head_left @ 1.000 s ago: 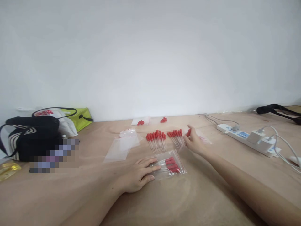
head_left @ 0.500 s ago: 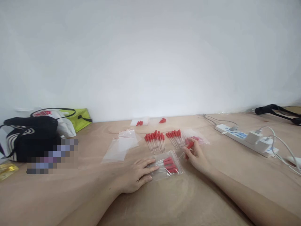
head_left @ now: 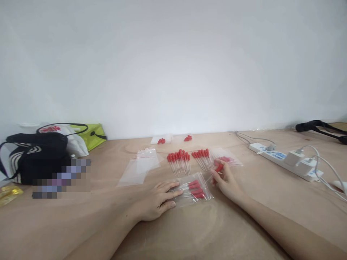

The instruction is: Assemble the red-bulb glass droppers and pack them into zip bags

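My left hand (head_left: 159, 200) lies with its fingers spread on the left end of a clear zip bag (head_left: 182, 201), pressing it to the table. Inside that bag are several droppers (head_left: 195, 191) with red rubber bulbs pointing right. Just right of the bag's zip end, my right hand (head_left: 226, 182) pinches a single red-bulbed dropper (head_left: 219, 168), its thin tube slanting down-left toward the bag. Beyond the hands lie two fanned groups of loose droppers, a left group (head_left: 179, 160) and a right group (head_left: 201, 157). Behind my right fingers is another bag (head_left: 234, 160) with red-bulbed pieces.
Flat zip bags (head_left: 135, 171) lie left of the droppers. Small red bulbs (head_left: 161, 141) sit near the wall. At right are a white power strip (head_left: 282, 160) with plugs and cables, and a black object (head_left: 314, 126). A black bag (head_left: 38, 159) and a green bag (head_left: 94, 137) stand left.
Almost nothing differs. The view has shifted very slightly; my left hand stays on the bag and my right hand keeps the dropper beside the bag's zip end.
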`<state>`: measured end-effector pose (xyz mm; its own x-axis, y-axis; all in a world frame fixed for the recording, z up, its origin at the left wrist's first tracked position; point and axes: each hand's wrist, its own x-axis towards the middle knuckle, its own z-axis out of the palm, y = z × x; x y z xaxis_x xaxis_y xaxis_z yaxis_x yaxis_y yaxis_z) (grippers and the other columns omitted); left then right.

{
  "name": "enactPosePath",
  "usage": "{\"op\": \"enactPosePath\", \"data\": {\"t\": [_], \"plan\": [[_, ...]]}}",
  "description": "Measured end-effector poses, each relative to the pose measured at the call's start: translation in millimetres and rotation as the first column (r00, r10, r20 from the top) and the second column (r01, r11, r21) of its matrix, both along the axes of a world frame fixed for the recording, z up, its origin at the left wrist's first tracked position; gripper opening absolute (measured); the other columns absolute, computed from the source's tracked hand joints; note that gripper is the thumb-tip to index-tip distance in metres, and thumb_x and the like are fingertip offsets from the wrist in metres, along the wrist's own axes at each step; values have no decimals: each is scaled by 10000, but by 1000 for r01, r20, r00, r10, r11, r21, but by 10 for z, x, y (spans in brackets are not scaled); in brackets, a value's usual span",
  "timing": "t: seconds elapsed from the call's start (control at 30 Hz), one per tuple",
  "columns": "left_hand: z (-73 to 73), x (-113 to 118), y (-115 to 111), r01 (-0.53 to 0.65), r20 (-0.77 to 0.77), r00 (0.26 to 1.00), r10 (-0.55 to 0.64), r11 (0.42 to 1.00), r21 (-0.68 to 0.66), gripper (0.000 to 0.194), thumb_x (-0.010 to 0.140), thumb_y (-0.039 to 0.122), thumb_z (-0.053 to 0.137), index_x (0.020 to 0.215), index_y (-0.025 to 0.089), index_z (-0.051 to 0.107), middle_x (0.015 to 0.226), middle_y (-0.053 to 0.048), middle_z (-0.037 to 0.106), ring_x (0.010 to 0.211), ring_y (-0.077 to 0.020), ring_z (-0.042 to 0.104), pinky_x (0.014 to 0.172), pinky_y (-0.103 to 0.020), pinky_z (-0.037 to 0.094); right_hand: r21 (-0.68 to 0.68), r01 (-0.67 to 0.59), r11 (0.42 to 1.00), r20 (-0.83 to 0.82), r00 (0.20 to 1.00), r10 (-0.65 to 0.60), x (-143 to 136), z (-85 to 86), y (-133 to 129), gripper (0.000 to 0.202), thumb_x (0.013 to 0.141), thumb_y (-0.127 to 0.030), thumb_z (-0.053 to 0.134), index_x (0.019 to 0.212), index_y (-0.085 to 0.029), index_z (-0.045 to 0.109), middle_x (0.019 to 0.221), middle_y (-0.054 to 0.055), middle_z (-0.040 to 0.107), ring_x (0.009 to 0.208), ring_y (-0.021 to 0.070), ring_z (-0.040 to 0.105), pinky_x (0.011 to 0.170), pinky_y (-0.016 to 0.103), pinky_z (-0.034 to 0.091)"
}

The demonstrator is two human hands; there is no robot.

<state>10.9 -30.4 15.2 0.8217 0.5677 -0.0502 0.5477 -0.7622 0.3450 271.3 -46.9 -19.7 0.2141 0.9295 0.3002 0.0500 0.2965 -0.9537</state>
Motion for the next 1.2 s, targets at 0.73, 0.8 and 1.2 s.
{"op": "enactPosePath", "data": {"t": [0.73, 0.8, 1.2], "plan": [[-20, -6, -13, -2, 45, 999, 1, 1000, 19, 389, 875, 306, 397, 1260, 349, 369, 1374, 4, 310, 1247, -225, 275, 1011, -431, 234, -218, -151, 964, 295, 932, 213, 109, 2, -14, 277, 601, -376, 645, 783, -170, 615, 573, -22, 548, 530, 115, 488, 515, 250, 400], [-16, -7, -14, -4, 45, 999, 4, 1000, 13, 389, 872, 302, 401, 1258, 347, 374, 1372, 4, 313, 1245, -225, 278, 1009, -431, 238, -196, -131, 972, 313, 931, 189, 96, -24, -2, 238, 582, -313, 664, 757, -166, 598, 577, -30, 546, 520, 101, 478, 509, 237, 392], [3, -2, -16, -14, 50, 999, 14, 1000, 2, 407, 863, 294, 418, 1262, 349, 365, 1373, 8, 312, 1248, -227, 273, 1013, -442, 226, -204, -335, 920, 252, 890, 380, -26, -26, 7, 220, 679, -368, 587, 671, -153, 636, 641, 19, 627, 559, 122, 544, 525, 244, 431]]}}
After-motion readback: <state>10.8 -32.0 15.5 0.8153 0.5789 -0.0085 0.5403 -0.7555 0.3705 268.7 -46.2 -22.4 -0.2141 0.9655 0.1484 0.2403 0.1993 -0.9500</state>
